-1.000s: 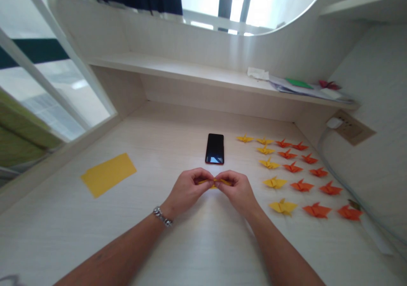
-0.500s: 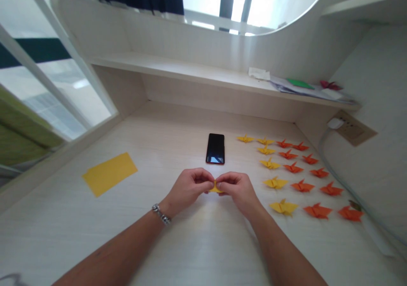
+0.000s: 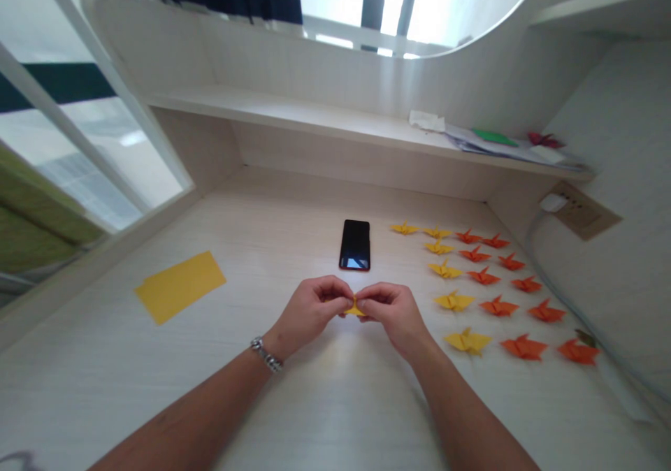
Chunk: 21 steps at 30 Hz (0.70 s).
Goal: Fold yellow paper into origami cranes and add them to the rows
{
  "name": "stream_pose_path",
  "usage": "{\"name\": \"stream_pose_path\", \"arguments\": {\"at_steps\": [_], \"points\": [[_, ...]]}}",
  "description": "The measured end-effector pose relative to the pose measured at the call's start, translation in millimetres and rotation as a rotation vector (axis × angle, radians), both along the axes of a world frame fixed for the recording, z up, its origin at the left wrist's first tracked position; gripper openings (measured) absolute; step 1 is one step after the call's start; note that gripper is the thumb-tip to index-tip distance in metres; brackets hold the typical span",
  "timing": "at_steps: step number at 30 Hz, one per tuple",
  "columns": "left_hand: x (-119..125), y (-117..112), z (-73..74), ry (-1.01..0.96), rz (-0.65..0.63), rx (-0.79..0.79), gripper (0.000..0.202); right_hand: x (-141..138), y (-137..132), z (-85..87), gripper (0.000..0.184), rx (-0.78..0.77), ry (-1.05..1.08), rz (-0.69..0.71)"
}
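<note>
A small folded piece of yellow paper (image 3: 354, 308) is pinched between my two hands, just above the desk in the middle of the view. My left hand (image 3: 313, 310), below a wrist with a silver bracelet (image 3: 265, 354), grips its left side between thumb and fingers. My right hand (image 3: 392, 312) pinches the right side the same way. Most of the paper is hidden by my fingers. Just beyond my hands lies a black phone (image 3: 355, 245). To the right stand rows of folded paper cranes, yellow ones (image 3: 453, 301) and orange ones (image 3: 498, 307).
Yellow paper sheets (image 3: 181, 287) lie on the desk at the left. A cable (image 3: 560, 291) runs down the right side from a plug in the wall socket (image 3: 581, 210). Above the back of the desk, a shelf (image 3: 314, 123) holds papers (image 3: 490, 144).
</note>
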State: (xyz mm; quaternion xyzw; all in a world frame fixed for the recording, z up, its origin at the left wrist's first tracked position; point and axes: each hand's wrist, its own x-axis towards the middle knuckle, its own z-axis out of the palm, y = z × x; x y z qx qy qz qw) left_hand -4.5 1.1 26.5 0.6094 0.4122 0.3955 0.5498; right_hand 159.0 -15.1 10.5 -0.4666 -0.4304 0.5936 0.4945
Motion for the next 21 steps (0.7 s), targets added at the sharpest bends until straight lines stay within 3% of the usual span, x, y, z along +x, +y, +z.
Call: {"name": "stream_pose_path", "arguments": {"at_steps": [8,21], "points": [[-2.4,0.6,-5.4,0.066,-0.012,0.061,0.009,2.3,2.0,-4.4,0.024,-0.052,-0.007,-0.016],[-3.4,2.7,-5.6,-0.023,-0.016,-0.047,0.010,3.1,3.2,-3.5,0.020,-0.004,-0.053,-0.028]]}}
